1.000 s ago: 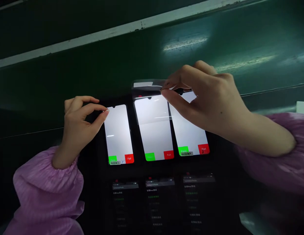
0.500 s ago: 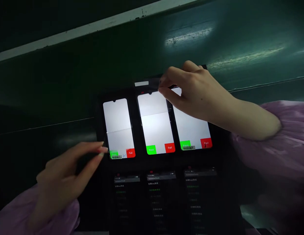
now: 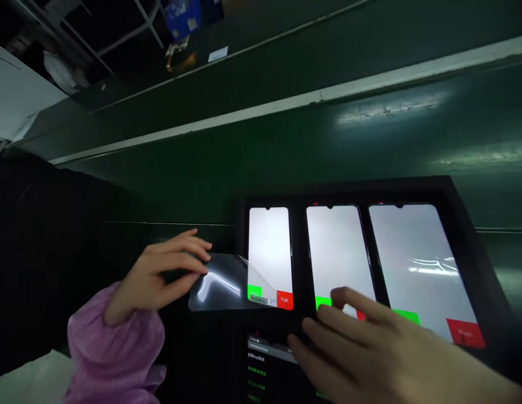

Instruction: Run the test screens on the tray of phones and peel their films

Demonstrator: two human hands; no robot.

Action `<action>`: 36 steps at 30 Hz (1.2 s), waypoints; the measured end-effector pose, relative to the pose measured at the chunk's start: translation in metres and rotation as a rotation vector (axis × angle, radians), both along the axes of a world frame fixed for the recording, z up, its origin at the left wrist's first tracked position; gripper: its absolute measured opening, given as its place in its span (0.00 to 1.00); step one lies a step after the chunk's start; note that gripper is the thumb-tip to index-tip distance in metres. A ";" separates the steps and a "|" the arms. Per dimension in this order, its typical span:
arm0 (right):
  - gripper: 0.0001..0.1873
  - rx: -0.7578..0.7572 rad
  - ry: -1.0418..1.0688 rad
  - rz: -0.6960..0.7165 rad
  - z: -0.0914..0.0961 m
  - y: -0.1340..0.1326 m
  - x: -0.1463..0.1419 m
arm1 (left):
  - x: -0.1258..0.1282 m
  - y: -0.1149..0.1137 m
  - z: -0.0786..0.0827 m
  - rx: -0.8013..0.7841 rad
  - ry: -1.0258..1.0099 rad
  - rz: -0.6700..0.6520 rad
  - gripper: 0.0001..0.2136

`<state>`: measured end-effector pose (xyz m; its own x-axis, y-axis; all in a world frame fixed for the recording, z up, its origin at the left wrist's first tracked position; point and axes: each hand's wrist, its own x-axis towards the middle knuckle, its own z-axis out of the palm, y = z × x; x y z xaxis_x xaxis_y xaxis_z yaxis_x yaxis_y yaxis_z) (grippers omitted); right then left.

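Observation:
Three phones with lit white screens stand side by side in a black tray [image 3: 349, 188]: the left phone [image 3: 269, 249], the middle phone [image 3: 338, 249] and the right phone [image 3: 416, 264]. Each shows a green and a red button at the bottom. My left hand [image 3: 164, 275] pinches a clear protective film [image 3: 221, 289] that is peeled sideways off the left phone and still hangs at its lower left corner. My right hand [image 3: 370, 348] lies with fingers stretched out over the bottom edge of the middle phone, holding nothing.
A lower row of phones with dark text screens [image 3: 264, 359] sits in front of the tray. Behind runs a dark green conveyor belt [image 3: 370, 129] with a white rail [image 3: 286, 104]. A white sheet [image 3: 21, 376] lies at the bottom left.
My left hand has drawn the film off the left phone toward the left. My right hand dropped from the top of the middle phone to its bottom edge. The view swung left and up.

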<state>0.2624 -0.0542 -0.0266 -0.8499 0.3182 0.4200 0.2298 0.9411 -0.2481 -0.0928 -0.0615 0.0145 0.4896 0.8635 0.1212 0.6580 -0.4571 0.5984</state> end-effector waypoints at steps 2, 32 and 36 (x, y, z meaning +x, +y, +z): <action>0.16 0.116 -0.053 0.005 -0.001 -0.005 -0.011 | 0.003 0.027 -0.004 0.037 -0.038 -0.018 0.09; 0.04 -0.770 0.620 -0.526 0.025 0.101 -0.041 | 0.052 0.083 -0.054 0.213 -0.158 0.196 0.16; 0.03 -0.763 0.594 -0.504 0.022 0.101 -0.039 | 0.051 0.086 -0.063 0.189 -0.110 0.183 0.18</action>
<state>0.2230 0.0472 -0.0048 -0.2754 0.9243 0.2643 0.1965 0.3232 -0.9257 -0.0418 0.0247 -0.0485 0.3025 0.8934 0.3321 0.6755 -0.4468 0.5866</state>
